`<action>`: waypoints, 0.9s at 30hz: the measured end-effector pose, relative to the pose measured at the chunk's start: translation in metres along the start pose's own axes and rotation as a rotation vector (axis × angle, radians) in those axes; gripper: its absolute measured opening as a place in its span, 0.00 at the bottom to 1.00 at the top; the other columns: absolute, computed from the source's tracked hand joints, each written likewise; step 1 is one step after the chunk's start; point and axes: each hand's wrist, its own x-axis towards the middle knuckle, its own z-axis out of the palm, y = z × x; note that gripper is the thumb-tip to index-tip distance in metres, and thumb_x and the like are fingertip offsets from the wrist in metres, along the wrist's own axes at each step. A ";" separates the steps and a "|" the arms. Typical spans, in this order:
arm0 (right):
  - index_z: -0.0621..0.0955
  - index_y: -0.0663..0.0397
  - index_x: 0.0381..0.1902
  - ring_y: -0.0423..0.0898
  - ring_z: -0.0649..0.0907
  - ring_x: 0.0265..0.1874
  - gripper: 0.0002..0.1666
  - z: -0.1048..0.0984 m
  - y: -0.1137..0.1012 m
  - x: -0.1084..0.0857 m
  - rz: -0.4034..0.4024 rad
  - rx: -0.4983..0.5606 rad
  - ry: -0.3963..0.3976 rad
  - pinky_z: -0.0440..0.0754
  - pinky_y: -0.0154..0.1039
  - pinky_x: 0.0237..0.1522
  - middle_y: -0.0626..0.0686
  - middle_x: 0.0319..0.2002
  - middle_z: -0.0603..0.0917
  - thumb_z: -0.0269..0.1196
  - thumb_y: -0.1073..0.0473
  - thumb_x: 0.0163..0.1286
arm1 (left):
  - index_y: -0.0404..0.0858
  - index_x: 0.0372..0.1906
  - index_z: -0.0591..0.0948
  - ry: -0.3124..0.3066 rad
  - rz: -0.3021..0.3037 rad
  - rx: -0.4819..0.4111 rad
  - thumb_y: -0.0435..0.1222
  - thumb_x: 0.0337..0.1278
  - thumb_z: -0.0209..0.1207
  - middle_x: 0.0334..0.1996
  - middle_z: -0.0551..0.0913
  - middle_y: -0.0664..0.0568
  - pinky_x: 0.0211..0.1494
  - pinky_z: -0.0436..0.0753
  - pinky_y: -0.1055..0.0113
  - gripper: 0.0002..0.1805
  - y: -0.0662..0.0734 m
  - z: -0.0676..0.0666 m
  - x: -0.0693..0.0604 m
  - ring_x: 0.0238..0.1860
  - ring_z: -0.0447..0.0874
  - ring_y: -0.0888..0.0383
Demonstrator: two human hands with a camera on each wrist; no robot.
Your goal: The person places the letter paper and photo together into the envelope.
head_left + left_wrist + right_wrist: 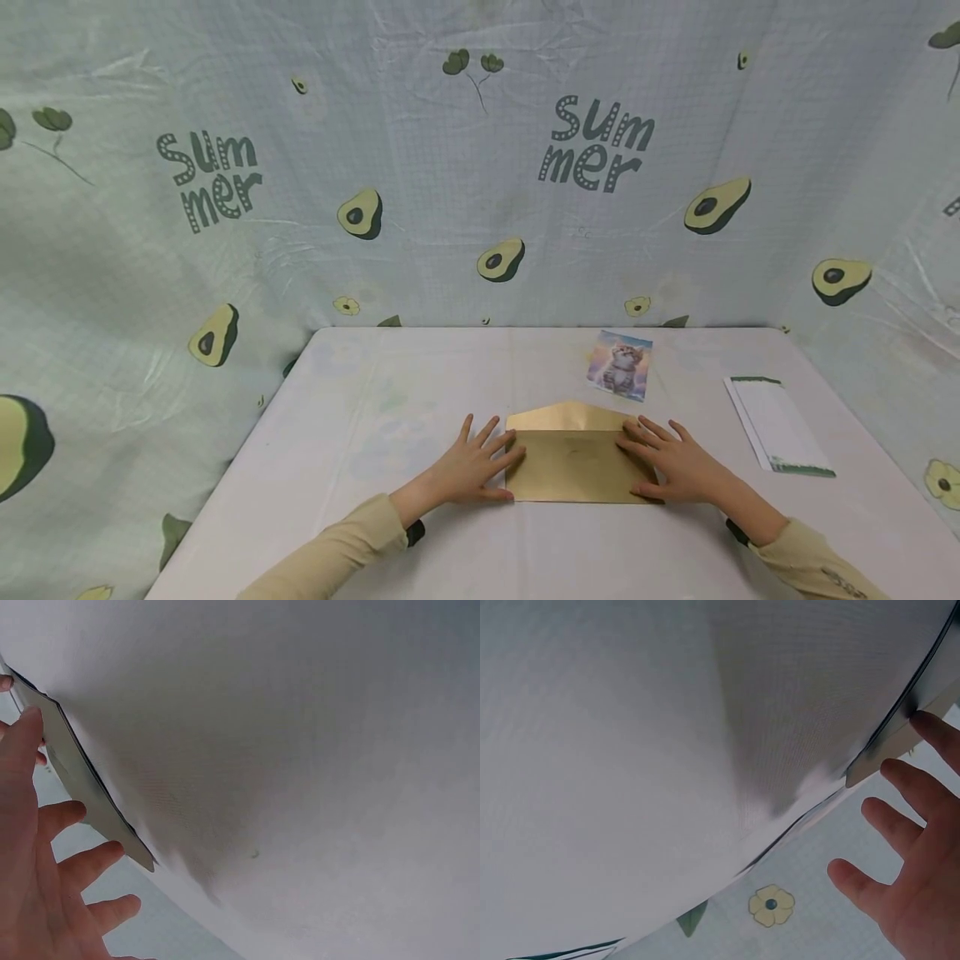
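Grey-green sheeting [420, 133], printed with halved avocados, small flowers and the word "summer", hangs on the far left and runs on behind the white worktop [405, 367] and down its right side. Next comes a beige left sleeve [330, 546], slanting up from the near edge of the view, with a black band [416, 533] showing just past its cuff. The left hand [468, 467] lies at the left end of a gold envelope [573, 471], its fingers spread; some of the fingertips reach over the envelope's side edge, and the thumb is at its near left corner. In the middle of the near part of the worktop, the envelope lies with its long side toward the person and its pointed flap [570, 414] opened out on the far side. Beyond the envelope's right half, apart from it, lies a picture of a kitten [621, 367], slightly turned. The right hand [678, 468] meets the right end of the envelope, its fingers also spread, the thumb at the near corner. Farther right, well apart from the envelope, a white sheet with green-edged ends [780, 425] lies at a slant, beyond the beige right sleeve [813, 558].
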 end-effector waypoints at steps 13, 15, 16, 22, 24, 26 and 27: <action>0.70 0.50 0.59 0.61 0.65 0.60 0.41 -0.002 0.002 0.005 0.030 0.019 -0.069 0.62 0.66 0.51 0.61 0.62 0.67 0.60 0.34 0.51 | 0.53 0.64 0.63 -0.013 0.017 0.027 0.68 0.47 0.43 0.64 0.63 0.52 0.59 0.62 0.41 0.39 -0.001 0.006 0.004 0.66 0.57 0.45; 0.70 0.50 0.59 0.61 0.65 0.60 0.42 -0.002 0.002 0.005 0.035 0.024 -0.077 0.61 0.66 0.52 0.61 0.62 0.66 0.60 0.34 0.51 | 0.53 0.63 0.63 -0.017 0.017 0.035 0.68 0.47 0.43 0.64 0.63 0.52 0.59 0.62 0.41 0.39 -0.001 0.005 0.005 0.66 0.57 0.45; 0.70 0.50 0.59 0.61 0.65 0.60 0.42 -0.003 0.003 0.005 0.037 0.025 -0.082 0.61 0.66 0.52 0.61 0.62 0.66 0.60 0.34 0.51 | 0.54 0.63 0.63 -0.016 0.018 0.035 0.68 0.46 0.43 0.64 0.64 0.52 0.59 0.62 0.41 0.39 -0.001 0.005 0.005 0.66 0.57 0.45; 0.70 0.50 0.59 0.62 0.64 0.61 0.43 -0.005 0.003 0.006 0.062 0.048 -0.109 0.60 0.67 0.52 0.60 0.62 0.66 0.60 0.33 0.50 | 0.54 0.62 0.65 -0.011 0.019 0.027 0.68 0.47 0.42 0.63 0.65 0.52 0.59 0.62 0.41 0.38 -0.001 0.005 0.009 0.66 0.58 0.45; 0.70 0.50 0.59 0.62 0.64 0.61 0.43 -0.006 0.003 0.006 0.064 0.059 -0.111 0.60 0.67 0.52 0.60 0.62 0.66 0.60 0.32 0.49 | 0.55 0.61 0.65 -0.010 0.018 0.029 0.68 0.46 0.42 0.63 0.65 0.52 0.59 0.62 0.41 0.37 -0.002 0.005 0.010 0.66 0.58 0.45; 0.70 0.50 0.59 0.63 0.65 0.60 0.44 -0.007 0.003 0.006 0.061 0.057 -0.107 0.61 0.67 0.51 0.61 0.62 0.67 0.60 0.32 0.49 | 0.56 0.61 0.65 -0.014 0.017 0.028 0.69 0.45 0.42 0.63 0.65 0.52 0.59 0.62 0.40 0.37 -0.002 0.006 0.011 0.66 0.58 0.45; 0.71 0.51 0.59 0.63 0.65 0.60 0.44 -0.007 0.003 0.006 0.056 0.052 -0.103 0.61 0.67 0.51 0.61 0.61 0.68 0.60 0.32 0.49 | 0.56 0.61 0.65 -0.018 0.015 0.021 0.69 0.45 0.43 0.63 0.65 0.52 0.59 0.62 0.40 0.37 -0.002 0.006 0.011 0.66 0.58 0.45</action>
